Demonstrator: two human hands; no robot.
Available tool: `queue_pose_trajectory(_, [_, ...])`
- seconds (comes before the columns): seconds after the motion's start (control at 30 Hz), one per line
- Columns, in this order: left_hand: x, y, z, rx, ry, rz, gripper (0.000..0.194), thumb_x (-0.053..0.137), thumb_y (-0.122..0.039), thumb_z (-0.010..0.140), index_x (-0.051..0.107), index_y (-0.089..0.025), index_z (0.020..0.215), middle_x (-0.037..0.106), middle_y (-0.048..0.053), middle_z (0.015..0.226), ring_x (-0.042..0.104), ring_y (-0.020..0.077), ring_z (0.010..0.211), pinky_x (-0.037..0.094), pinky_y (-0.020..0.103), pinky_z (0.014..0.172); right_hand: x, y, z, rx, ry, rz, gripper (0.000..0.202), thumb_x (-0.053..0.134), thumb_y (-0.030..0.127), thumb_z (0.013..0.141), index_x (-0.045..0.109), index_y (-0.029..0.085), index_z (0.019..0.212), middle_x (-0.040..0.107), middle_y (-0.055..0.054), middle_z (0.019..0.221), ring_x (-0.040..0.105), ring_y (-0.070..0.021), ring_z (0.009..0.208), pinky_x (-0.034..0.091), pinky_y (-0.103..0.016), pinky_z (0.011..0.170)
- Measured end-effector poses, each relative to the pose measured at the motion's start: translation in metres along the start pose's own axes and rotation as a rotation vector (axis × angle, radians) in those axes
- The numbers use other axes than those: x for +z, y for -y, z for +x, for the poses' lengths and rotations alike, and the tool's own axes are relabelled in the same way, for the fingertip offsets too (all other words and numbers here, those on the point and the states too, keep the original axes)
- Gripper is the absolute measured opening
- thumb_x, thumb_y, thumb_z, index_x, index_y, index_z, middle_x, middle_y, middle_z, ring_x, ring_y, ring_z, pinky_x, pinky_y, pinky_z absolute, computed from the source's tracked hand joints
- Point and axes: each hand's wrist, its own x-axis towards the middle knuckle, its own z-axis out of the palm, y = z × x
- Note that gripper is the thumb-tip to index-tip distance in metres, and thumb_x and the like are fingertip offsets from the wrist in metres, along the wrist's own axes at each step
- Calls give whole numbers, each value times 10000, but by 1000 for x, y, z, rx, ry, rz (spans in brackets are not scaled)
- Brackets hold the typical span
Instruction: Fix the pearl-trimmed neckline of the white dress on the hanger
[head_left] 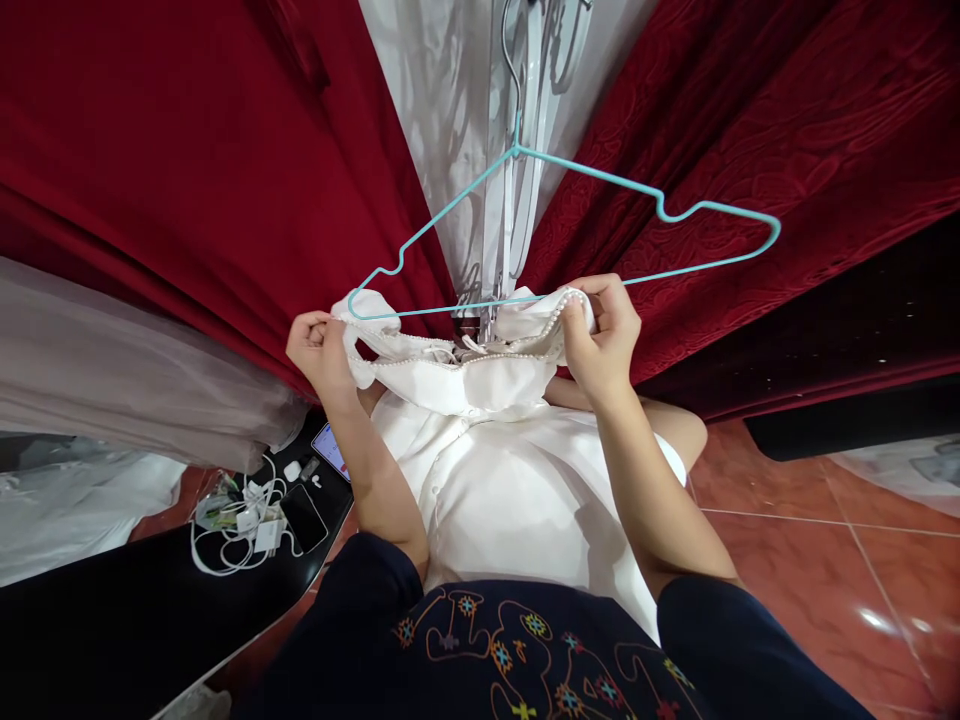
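Observation:
A white dress (517, 490) with a beaded neckline lies over my lap, its top edge lifted in front of me. My left hand (321, 350) is closed on the dress at its left shoulder. On the other side my right hand (606, 335) pinches the beaded edge of the right shoulder. A light blue hanger (600, 174) hangs from its hook just above the dress. Its left end overlaps the left shoulder fabric, and its lower bar passes over the top of the right shoulder and beside my right hand.
Red curtains (187, 150) hang on both sides of a white stand. At the left a black bench (97, 600) bears a phone (303, 518), white cables (217, 555) and a lit screen (330, 450). Red floor tiles (795, 570) show at the right.

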Motion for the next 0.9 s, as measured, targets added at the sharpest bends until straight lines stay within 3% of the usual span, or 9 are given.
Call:
queue_pose_trajectory(0.17, [15,-35,17,236,6,-22,236,673,29,754,587,-190,770,439,-94,616,372,64,548,300,231,575,0,-2,1,8,-1,18,247,637,461,1027,673,217,1030,675,13,903,591,-92,768,446,-260,715])
queue_pose_trajectory(0.3, [38,-54,7,305,251,61,211,801,-77,815,645,-214,850,452,-80,629,406,82,551,313,244,540,3,-1,-1,14,-4,16,273,631,489,1027,666,217,1024,658,14,886,572,-95,747,442,-266,699])
queue_pose_trajectory(0.37, [50,-57,-3,285,359,95,153,822,-133,842,703,-214,895,488,-61,649,430,86,555,340,253,536,4,0,-2,16,-14,10,288,627,504,1026,659,217,1016,652,13,878,562,-95,732,436,-267,684])
queue_pose_trajectory(0.47, [61,-56,-12,294,393,114,102,804,-160,857,785,-213,942,611,-16,760,504,96,615,412,256,580,4,1,-3,23,-8,3,301,624,519,1025,653,219,1017,660,10,885,575,-100,740,441,-271,684])
queue_pose_trajectory(0.67, [57,-50,-27,288,405,147,141,817,-265,864,839,-239,1001,694,31,984,605,131,799,520,271,742,0,-1,0,36,11,10,301,632,520,1018,647,220,1036,678,5,918,620,-105,777,466,-277,710])
queue_pose_trajectory(0.8, [50,-44,-54,156,456,-17,231,772,-427,935,829,-203,933,711,39,854,600,131,735,495,275,695,1,0,2,60,-3,33,326,634,541,1008,627,216,1015,668,9,901,626,-103,778,474,-271,707])
queue_pose_trajectory(0.9, [55,-33,-74,-173,730,-40,469,734,-632,923,808,-173,863,730,61,741,604,137,625,460,271,592,3,2,1,63,-3,44,321,639,535,1003,627,215,1018,663,9,906,615,-98,770,474,-267,702])
